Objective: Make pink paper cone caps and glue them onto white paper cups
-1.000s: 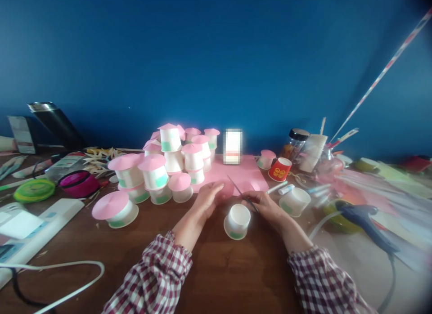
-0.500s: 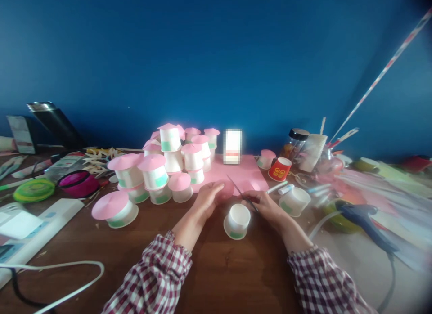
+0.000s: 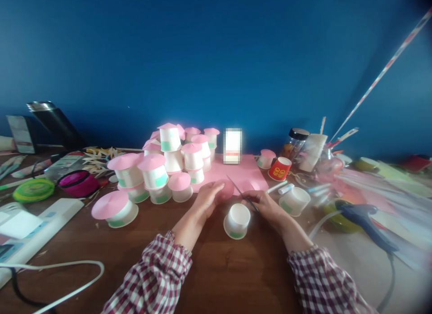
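Between the thumb and fingers of my left hand (image 3: 209, 196) is a round piece of pink paper (image 3: 228, 188). My right hand (image 3: 261, 201) is closed around a thin, dark, pointed tool (image 3: 236, 185), its tip angled up and left beside the paper. Whether it is a pair of scissors or another tool, I cannot tell. Just below both hands stands a white paper cup (image 3: 239, 216) with a green patch, upside down or stacked, with a wider rim beneath. To the left, several white cups with pink cone roofs (image 3: 151, 165) are stacked in tiers.
A pink sheet (image 3: 249, 170) lies behind my hands. Rightward are a red cup (image 3: 280, 169), a white cup (image 3: 295, 201), markers, a jar (image 3: 297, 143) and a blue glue gun (image 3: 367, 222). Leftward lie a power strip (image 3: 43, 228), a magenta pouch (image 3: 78, 183) and a loose white cable (image 3: 81, 262).
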Demonstrator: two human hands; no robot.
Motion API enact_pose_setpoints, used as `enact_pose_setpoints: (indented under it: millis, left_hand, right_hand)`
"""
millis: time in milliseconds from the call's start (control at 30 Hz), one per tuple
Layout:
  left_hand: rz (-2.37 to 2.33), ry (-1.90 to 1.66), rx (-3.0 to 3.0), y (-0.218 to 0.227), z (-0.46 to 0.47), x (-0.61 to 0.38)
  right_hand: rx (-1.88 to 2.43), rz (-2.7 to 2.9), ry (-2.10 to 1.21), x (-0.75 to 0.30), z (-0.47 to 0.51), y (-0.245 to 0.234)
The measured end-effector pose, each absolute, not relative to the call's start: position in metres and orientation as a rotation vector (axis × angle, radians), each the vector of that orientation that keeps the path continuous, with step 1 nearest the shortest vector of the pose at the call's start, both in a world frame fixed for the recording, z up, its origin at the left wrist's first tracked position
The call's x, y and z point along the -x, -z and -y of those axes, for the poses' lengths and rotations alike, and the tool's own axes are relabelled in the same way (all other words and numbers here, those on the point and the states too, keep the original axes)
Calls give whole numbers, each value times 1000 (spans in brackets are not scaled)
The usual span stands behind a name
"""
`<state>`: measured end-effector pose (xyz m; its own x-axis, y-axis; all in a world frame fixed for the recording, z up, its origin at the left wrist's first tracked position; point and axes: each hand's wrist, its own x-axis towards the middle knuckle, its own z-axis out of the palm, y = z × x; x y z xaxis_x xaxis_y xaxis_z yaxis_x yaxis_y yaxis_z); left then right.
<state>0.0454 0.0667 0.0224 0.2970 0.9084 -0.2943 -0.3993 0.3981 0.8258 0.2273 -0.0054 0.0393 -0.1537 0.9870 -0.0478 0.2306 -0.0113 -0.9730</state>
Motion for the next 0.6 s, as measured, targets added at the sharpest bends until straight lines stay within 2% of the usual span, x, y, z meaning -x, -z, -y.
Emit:
enact_pose_setpoints:
  millis: [600]
  left_hand:
    - [-873, -977, -697, -22, -67, -46]
  right_hand:
    - [1339, 1428, -1256, -225, 7, -41]
